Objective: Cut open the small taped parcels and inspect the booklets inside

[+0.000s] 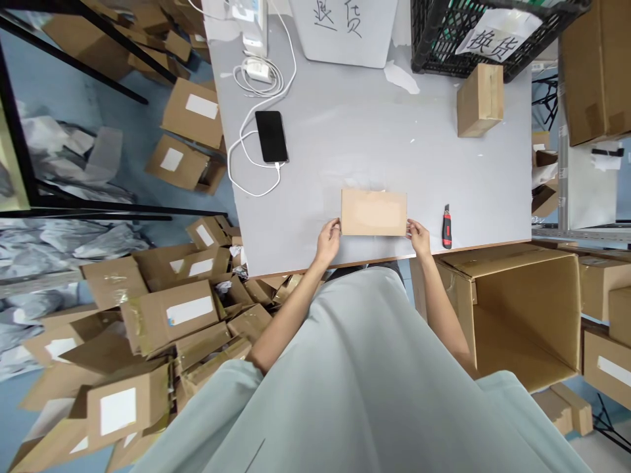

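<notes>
A small closed cardboard box lies on the grey table close to its front edge, its long side facing me. My left hand grips its left end with bent fingers. At the opposite end, the fingers of my right hand hold the box's right side. A paler rectangular patch marks the box's face. Just right of my right hand is a red and black box cutter, with a bit of its blade showing.
A phone with a white cable lies at left. Another small box stands near a black crate. A grey-white bin is at the back. A large open carton stands below right; several cartons pile up at left.
</notes>
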Demonstrator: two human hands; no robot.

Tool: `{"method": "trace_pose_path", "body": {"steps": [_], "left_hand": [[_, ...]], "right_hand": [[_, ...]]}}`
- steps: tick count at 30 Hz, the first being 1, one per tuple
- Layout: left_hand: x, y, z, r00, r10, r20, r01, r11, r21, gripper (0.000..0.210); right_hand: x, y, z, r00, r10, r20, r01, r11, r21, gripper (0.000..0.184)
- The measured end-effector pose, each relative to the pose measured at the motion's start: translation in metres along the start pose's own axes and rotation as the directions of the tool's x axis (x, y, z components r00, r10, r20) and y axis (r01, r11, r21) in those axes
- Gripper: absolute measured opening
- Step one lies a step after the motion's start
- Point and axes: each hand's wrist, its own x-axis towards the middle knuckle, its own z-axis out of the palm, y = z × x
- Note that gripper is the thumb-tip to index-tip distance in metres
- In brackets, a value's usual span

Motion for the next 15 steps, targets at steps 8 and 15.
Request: {"method": "trace_pose_path", "body": {"steps": [8, 15], "left_hand": [[-0.010, 0.009, -0.004, 0.999, -0.035, 0.036, 0.035, 0.999, -0.015, 0.037], [-0.021, 0.047, -0.015, 0.998, 0.070, 0.010, -0.069, 0.997, -0.014, 0.041]], "right_hand": [[-0.023, -0.007, 0.002, 0.998, -0.026, 0.058, 0.027, 0.999, -0.020, 0.050], [-0.027, -0.053, -0.029, 0.974, -0.223, -0.044, 0.210, 0.956, -0.203, 0.060]]}}
